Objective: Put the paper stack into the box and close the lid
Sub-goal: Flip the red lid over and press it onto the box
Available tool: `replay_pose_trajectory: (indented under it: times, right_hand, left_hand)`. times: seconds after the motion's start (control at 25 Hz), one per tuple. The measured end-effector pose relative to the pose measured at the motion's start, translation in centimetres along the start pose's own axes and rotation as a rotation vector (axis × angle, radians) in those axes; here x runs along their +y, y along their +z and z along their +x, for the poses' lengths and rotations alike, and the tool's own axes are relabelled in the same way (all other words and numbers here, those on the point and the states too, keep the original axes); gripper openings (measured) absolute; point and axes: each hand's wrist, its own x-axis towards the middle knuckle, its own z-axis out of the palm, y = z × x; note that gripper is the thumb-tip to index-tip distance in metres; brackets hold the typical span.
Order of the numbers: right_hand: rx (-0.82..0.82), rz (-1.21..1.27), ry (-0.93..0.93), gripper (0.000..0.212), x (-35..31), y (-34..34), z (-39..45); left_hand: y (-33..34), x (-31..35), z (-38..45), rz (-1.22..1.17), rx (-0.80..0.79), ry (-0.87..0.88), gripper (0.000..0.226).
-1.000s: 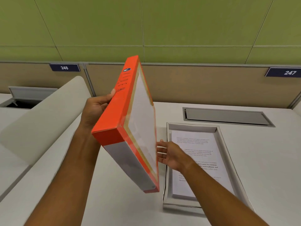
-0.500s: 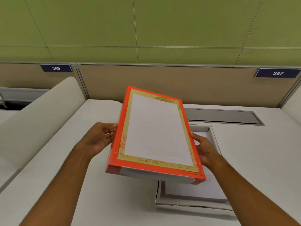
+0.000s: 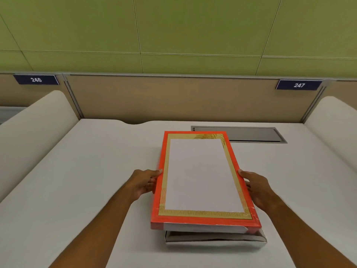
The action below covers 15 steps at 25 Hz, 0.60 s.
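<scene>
You hold a flat rectangular orange cardboard lid (image 3: 201, 178), bordered in gold around a plain white centre panel, between your two bare hands. Your left hand (image 3: 144, 183) grips the lid's left long edge, thumb on top at the rim and fingers curled underneath. Your right hand (image 3: 257, 187) grips the right long edge in the same way, thumb resting on the orange border, fingers wrapped below. The lid lies nearly level, top face up, directly above a shallow white cardboard box (image 3: 215, 238) on the pale grey desk (image 3: 96, 180). Only the box's near wall shows, just beneath the lid's near edge and between your wrists; a dark gap separates the two there, so the lid is not yet seated. The paper stack cannot be seen, as the lid covers the box's interior. Beyond your right hand, a grey metal cable hatch (image 3: 251, 134) sits flush in the desk.
</scene>
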Motion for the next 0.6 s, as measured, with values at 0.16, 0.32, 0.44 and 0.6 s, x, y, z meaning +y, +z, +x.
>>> replay_pose_trajectory:
  times: [0.16,0.32,0.44,0.6]
  right_hand:
    - [0.048,-0.056,-0.008,0.03,0.7,-1.6,-0.1]
    - [0.062,-0.123,0.023,0.029,1.2,-2.4,0.1]
    - [0.048,-0.143,0.061,0.03,1.7,-2.7,0.1]
    - [0.008,-0.173,0.115,0.03,1.4,-3.0,0.4]
  left_hand:
    - [1.9,-1.4,0.6,0.017,0.031,-0.018,0.036]
    - [2.9,-2.8,0.7,0.034,0.037,-0.062,0.032]
    - [3.3,-3.4,0.6,0.037,0.036,-0.076,0.031]
    - [3.4,-3.3,0.7,0.033,0.02,-0.095,0.032]
